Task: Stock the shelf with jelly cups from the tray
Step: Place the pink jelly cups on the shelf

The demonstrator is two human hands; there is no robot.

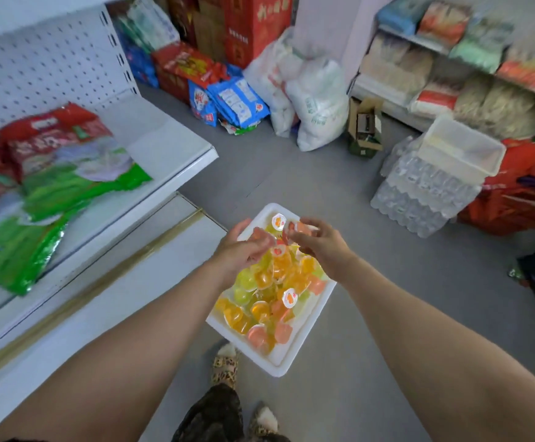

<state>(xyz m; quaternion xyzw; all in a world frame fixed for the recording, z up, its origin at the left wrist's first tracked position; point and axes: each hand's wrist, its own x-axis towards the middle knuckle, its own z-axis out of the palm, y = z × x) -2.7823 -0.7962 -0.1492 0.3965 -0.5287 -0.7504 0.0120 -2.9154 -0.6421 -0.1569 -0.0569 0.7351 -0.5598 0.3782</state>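
Note:
A white tray (291, 355) lies on the grey floor, filled with several orange, yellow, green and pink jelly cups (266, 279). Both hands hover over its far end. My left hand (240, 247) curls its fingers round a pinkish jelly cup (261, 234). My right hand (317, 242) pinches an orange-pink jelly cup (298, 228) between thumb and fingers. The white shelf (164, 138) stands to the left, its right half bare.
Red and green snack bags (56, 173) lie on the shelf's left part, with a lower white shelf board (151, 269) below. Bags and red cartons (253, 23) pile at the back. Clear packs (425, 193) and a plastic tub (460, 148) sit right.

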